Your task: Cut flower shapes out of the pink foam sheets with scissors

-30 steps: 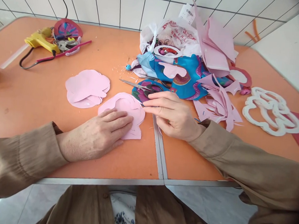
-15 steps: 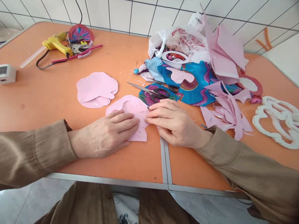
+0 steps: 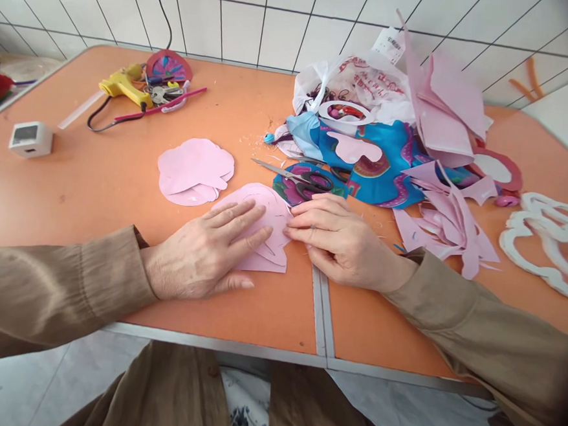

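My left hand [image 3: 208,246] lies flat on a pink sheet [image 3: 268,231], with its fingers spread and the thumb on the orange table. Thin dark curved lines run over the sheet, and part of it is covered by this hand. At the sheet's right edge, my right hand [image 3: 345,240] has its fingers pressed together; whatever they may hold is hidden. Just beyond that hand, scissors with black handles [image 3: 310,179] lie on a patterned round piece [image 3: 285,190]. Left of the sheet rests a small stack of pink cut-out shapes [image 3: 194,171].
A yellow glue gun [image 3: 122,85] and a white cube-shaped device [image 3: 31,139] are at the left. Behind my right hand are blue patterned fabric [image 3: 388,175], a plastic bag [image 3: 380,83] and pink scraps [image 3: 451,221]. White cut-out outlines [image 3: 515,245] lie far right.
My left hand's fingers have spread, its thumb now apart on the table, and more of the sheet's lower lines show. My right hand stays by the sheet's edge. The whole view has shifted slightly.
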A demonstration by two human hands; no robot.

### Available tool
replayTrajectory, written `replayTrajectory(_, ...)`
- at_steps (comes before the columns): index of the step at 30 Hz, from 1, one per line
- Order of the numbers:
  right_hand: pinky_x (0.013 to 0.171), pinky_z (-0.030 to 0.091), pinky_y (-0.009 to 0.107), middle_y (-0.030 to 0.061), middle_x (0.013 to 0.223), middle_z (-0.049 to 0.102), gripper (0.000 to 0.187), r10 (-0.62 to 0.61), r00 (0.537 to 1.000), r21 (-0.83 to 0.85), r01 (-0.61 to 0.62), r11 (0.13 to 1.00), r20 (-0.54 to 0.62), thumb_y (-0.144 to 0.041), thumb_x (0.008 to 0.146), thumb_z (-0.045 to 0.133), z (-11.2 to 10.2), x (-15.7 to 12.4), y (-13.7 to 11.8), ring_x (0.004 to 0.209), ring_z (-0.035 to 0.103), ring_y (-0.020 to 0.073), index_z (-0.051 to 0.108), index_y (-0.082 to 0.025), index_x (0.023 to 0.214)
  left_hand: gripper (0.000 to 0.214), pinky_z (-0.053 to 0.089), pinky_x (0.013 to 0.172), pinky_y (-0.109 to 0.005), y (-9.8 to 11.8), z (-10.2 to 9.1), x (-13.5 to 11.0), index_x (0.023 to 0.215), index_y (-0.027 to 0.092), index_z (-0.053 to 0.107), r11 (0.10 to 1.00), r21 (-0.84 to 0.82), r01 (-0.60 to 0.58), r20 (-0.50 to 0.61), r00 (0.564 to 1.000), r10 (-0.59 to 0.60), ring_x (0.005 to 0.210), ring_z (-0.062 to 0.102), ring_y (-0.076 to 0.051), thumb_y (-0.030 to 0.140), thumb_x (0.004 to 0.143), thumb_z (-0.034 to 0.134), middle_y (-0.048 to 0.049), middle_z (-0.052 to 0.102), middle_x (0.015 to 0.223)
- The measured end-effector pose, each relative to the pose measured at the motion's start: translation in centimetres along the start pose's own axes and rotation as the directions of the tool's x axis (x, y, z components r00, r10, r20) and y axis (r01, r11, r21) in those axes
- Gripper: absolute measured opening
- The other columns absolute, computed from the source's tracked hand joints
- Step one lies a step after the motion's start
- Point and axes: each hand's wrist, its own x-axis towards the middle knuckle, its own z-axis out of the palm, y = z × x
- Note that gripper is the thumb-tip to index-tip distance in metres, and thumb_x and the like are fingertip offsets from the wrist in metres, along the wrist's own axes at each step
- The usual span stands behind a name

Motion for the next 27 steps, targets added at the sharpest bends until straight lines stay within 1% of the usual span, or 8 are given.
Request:
replayTrajectory(3, 0.093, 0.049, 0.048, 0.0063, 0.096, 0.076, 0.03, 0.002, 1.0, 0.001, -0.002, 1.0, 0.002, -0.005, 0.082, 0.05, 0.0, 0.0, 0.0, 0.103, 0.067, 0.0245, 0.071, -0.02, 0.098, 0.073, 0.042, 0.108, -0.061, -0.1, -0.1, -0.2, 0.137, -0.002, 0.05, 0.997, -0.035, 0.073, 0.047, 0.996, -0.071, 0.138, 0.044, -0.042, 0.056, 0.098, 0.032, -0.0334, 0.054, 0.137)
replayTrajectory(6, 0.095, 0.048, 0.049, 0.0058, 0.096, 0.076, 0.03, -0.005, 1.0, -0.007, 0.005, 1.0, 0.018, -0.005, 0.083, 0.05, -0.1, 0.0, 0.0, 0.104, 0.067, 0.0248, 0.071, -0.019, 0.098, 0.065, 0.043, 0.109, -0.057, -0.3, -0.5, -0.2, 0.135, 0.0, 0.052, 0.988, -0.112, 0.103, 0.025, 0.995, -0.101, 0.136, 0.047, -0.039, 0.051, 0.1, 0.034, -0.0298, 0.058, 0.135)
replayTrajectory(11, 0.094, 0.048, 0.048, 0.0064, 0.096, 0.076, 0.03, -0.009, 1.0, -0.011, 0.009, 1.0, 0.024, -0.004, 0.083, 0.05, -0.1, 0.0, 0.1, 0.105, 0.067, 0.0253, 0.071, -0.019, 0.099, 0.035, 0.048, 0.108, -0.05, -0.5, -1.0, 0.0, 0.128, 0.006, 0.059, 0.976, -0.152, 0.154, -0.131, 0.976, -0.174, 0.133, 0.053, -0.032, 0.016, 0.098, 0.046, -0.0234, 0.062, 0.133)
replayTrajectory(13, 0.094, 0.048, 0.048, 0.0062, 0.096, 0.076, 0.03, -0.008, 1.0, -0.014, 0.009, 1.0, 0.025, -0.004, 0.083, 0.049, -0.1, 0.0, 0.1, 0.105, 0.067, 0.0248, 0.07, -0.019, 0.099, 0.032, 0.048, 0.109, -0.049, -0.5, -1.0, 0.0, 0.122, 0.007, 0.063, 0.983, -0.143, 0.115, -0.157, 0.978, -0.137, 0.133, 0.053, -0.031, 0.006, 0.094, 0.047, -0.0216, 0.065, 0.13)
replayTrajectory(15, 0.094, 0.048, 0.048, 0.0062, 0.096, 0.076, 0.031, -0.005, 0.999, -0.017, 0.005, 1.0, 0.032, -0.003, 0.083, 0.049, -0.1, 0.0, 0.1, 0.105, 0.066, 0.0245, 0.07, -0.019, 0.099, 0.03, 0.046, 0.11, -0.05, -0.3, -0.9, 0.1, 0.12, 0.008, 0.063, 0.988, -0.148, 0.036, -0.14, 0.989, -0.057, 0.134, 0.052, -0.031, 0.006, 0.093, 0.049, -0.0204, 0.066, 0.129)
replayTrajectory(18, 0.093, 0.048, 0.048, 0.0065, 0.096, 0.075, 0.031, 0.0, 0.999, -0.017, 0.001, 1.0, 0.036, -0.004, 0.083, 0.048, -0.1, 0.0, 0.1, 0.105, 0.066, 0.0242, 0.07, -0.019, 0.098, 0.033, 0.044, 0.111, -0.052, -0.1, -0.8, 0.3, 0.126, 0.006, 0.059, 0.983, -0.169, -0.066, -0.06, 0.997, 0.057, 0.136, 0.049, -0.033, 0.015, 0.095, 0.052, -0.0212, 0.064, 0.132)
replayTrajectory(21, 0.093, 0.047, 0.048, 0.0061, 0.096, 0.074, 0.031, -0.001, 0.999, -0.012, 0.001, 1.0, 0.033, -0.004, 0.083, 0.047, 0.0, 0.0, 0.2, 0.105, 0.066, 0.0238, 0.069, -0.019, 0.098, 0.039, 0.047, 0.108, -0.054, -0.1, -0.7, 0.5, 0.129, 0.001, 0.056, 0.977, -0.182, -0.113, 0.025, 0.993, 0.12, 0.131, 0.054, -0.037, 0.024, 0.098, 0.049, -0.0231, 0.063, 0.132)
replayTrajectory(27, 0.093, 0.047, 0.048, 0.0059, 0.098, 0.074, 0.032, 0.002, 0.999, -0.004, -0.002, 1.0, 0.033, -0.003, 0.083, 0.047, 0.1, -0.1, 0.3, 0.105, 0.065, 0.0234, 0.069, -0.02, 0.099, 0.04, 0.05, 0.106, -0.052, -0.2, -0.4, 0.8, 0.126, 0.0, 0.058, 0.974, -0.155, -0.166, 0.048, 0.983, 0.175, 0.126, 0.058, -0.036, 0.028, 0.099, 0.045, -0.0232, 0.066, 0.128)
